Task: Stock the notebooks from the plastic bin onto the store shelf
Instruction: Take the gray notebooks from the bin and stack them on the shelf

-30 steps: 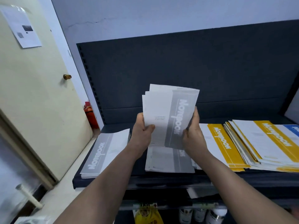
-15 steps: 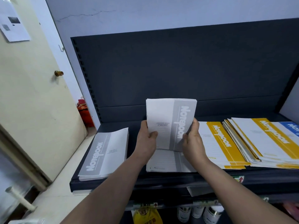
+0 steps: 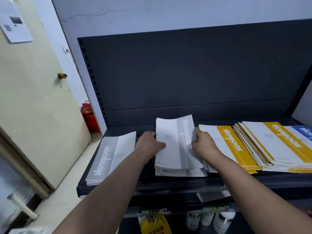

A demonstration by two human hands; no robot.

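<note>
A: Looking from the biggest thing down, what carries everything?

B: A dark grey metal store shelf with a tall back panel; a cream painted door stands off its left end.

A: And the stock on it?

B: Two fanned stacks of yellow-and-white paper notebooks fill the right half, reaching the front edge; one blue-banded notebook shows at the far right edge. A neat stack of grey-and-white notebooks lies at the front left corner, angled toward the back panel.

A: Where is the batch being stocked?

B: In the middle of the shelf; a thin bundle of grey-and-white notebooks sits over a lower grey pile, its near end down on that pile, its far end bowed up a little.

A: The grip?

B: The left hand holds the bundle's left edge, thumb laid across the cover, fingers tucked behind; the right hand holds the right edge with curled fingers; both are closed round the bundle.

A: Anything smaller?

B: White bottles and a yellow printed bag under the shelf; a brass knob on the door.
</note>
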